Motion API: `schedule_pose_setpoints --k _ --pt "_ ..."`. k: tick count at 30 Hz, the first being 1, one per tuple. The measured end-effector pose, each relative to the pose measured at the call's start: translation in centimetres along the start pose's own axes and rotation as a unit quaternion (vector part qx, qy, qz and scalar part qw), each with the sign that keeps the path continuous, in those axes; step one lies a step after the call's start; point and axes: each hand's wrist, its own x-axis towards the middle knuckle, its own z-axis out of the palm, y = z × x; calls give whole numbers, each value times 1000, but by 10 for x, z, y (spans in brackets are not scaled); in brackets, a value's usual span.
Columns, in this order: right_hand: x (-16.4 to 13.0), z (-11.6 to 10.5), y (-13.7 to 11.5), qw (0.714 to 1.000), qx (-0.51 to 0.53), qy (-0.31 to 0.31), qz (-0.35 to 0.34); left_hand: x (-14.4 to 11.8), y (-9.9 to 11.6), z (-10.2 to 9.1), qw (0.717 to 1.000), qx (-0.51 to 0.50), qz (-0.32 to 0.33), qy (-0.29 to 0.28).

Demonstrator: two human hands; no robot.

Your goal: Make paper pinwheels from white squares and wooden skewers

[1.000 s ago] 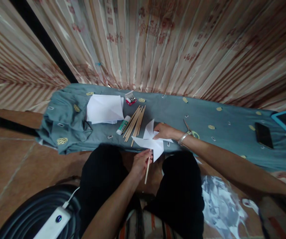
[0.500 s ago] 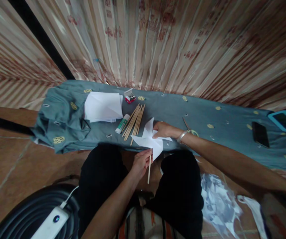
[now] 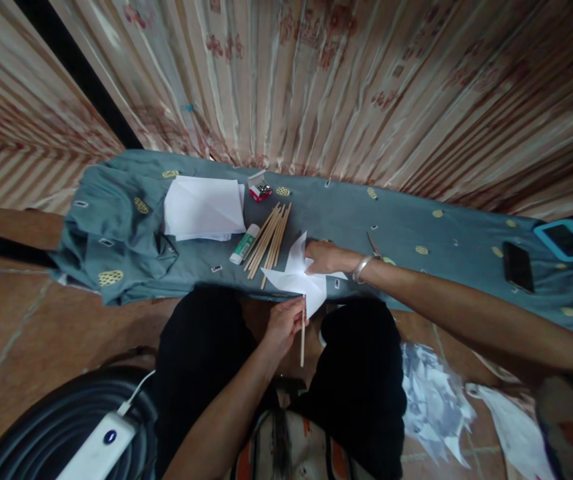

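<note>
Two hands | left hand (image 3: 282, 323) grips stick (image 3: 303, 333) | right hand (image 3: 322, 257) on pinwheel (image 3: 296, 277)

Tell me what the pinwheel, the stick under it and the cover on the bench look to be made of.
Pinwheel: thin white paper, matte, with sharp folded points. Stick, held by the left hand: pale wood or bamboo by its tan, unpainted look, like the loose sticks beside it. Cover: soft woven cloth, grey-blue with yellow prints; it bunches and wrinkles at the corner.
</note>
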Motion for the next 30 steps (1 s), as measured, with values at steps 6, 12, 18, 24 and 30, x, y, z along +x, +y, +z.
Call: schedule_pose_setpoints --k 6,12,18,24,30 --pt "0 1 1 1000 5 1 11 2 -1 -3 1000 4 5 -6" --pt "3 2 1 1000 15 -4 17 2 2 -2 1000 11 5 -11" --pt "3 0 1 999 34 -17 25 1 5 0 1000 18 7 -3" --pt "2 4 0 997 62 -8 51 1 7 0 999 34 3 -7" --pt "-2 7 -4 991 91 3 94 4 8 0 999 52 -2 -1"
